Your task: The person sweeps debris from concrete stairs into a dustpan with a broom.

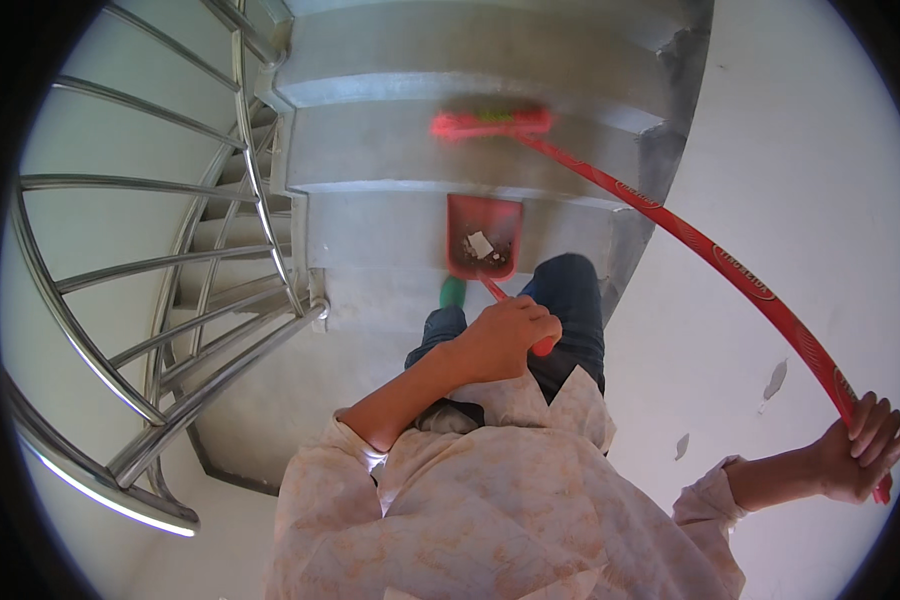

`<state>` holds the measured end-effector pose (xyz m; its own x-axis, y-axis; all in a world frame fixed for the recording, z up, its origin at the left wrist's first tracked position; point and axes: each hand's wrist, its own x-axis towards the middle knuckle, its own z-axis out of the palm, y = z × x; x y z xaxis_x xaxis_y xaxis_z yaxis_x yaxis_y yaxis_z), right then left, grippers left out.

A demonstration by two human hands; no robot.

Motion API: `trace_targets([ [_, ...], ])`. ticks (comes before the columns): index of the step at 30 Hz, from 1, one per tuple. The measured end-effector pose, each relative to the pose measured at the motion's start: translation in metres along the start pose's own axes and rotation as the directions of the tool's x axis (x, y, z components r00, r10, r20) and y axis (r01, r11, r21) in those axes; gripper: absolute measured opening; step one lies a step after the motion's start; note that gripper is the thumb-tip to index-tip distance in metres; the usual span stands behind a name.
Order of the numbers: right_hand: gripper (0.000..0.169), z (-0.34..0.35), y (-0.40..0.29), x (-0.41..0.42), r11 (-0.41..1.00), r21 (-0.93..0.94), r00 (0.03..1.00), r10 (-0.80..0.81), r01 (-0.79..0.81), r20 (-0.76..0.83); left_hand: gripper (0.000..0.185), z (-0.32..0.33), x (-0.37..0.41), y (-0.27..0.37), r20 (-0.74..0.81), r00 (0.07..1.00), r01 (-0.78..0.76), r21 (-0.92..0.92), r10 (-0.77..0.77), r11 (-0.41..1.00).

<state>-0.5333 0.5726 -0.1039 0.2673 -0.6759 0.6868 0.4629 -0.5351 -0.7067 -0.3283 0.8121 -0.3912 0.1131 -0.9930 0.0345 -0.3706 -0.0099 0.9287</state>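
My left hand (506, 339) grips the red handle (543, 347) of a dustpan in front of my body. The red dustpan (459, 225) sits on a concrete step, its open side against the riser above. Inside it lie a white scrap (481, 244) and dark bits of dirt. Out to the right, my right hand (866, 450) is closed around the upper end of a long red broom handle (690, 229). The broom head (491, 124), red with some green bristles, is blurred over the tread one step higher than the dustpan.
Concrete stairs (390, 142) rise ahead of me. A stainless steel railing (157, 262) curves along the left, with more steps (221, 236) behind its bars. A white wall (787, 187) with peeled patches (775, 379) borders the right. My green shoe (453, 292) is just below the dustpan.
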Motion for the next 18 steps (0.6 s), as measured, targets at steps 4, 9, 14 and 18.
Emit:
trace_targets([
  [4, 0.022, -0.014, -0.005, -0.027, 0.994, 0.066, 0.995, 0.079, -0.084, 0.067, 0.032, 0.003, 0.001, 0.004, -0.018, 0.997, 0.070, -0.008, -0.070, 0.997],
  [9, 0.019, -0.035, -0.011, -0.047, 0.991, 0.055, 0.988, 0.116, -0.122, 0.097, 0.033, 0.009, 0.013, 0.014, -0.117, 0.988, 0.106, 0.039, -0.101, 0.994],
  [14, 0.020, -0.072, -0.004, -0.059, 0.992, 0.034, 0.985, 0.114, -0.120, 0.133, 0.031, 0.027, 0.015, 0.017, -0.281, 0.948, 0.170, 0.056, -0.147, 0.984],
  [18, 0.020, -0.094, -0.002, -0.068, 0.991, 0.010, 0.977, 0.130, -0.134, 0.170, 0.031, 0.039, 0.016, 0.024, -0.322, 0.933, 0.206, 0.109, -0.161, 0.973],
])
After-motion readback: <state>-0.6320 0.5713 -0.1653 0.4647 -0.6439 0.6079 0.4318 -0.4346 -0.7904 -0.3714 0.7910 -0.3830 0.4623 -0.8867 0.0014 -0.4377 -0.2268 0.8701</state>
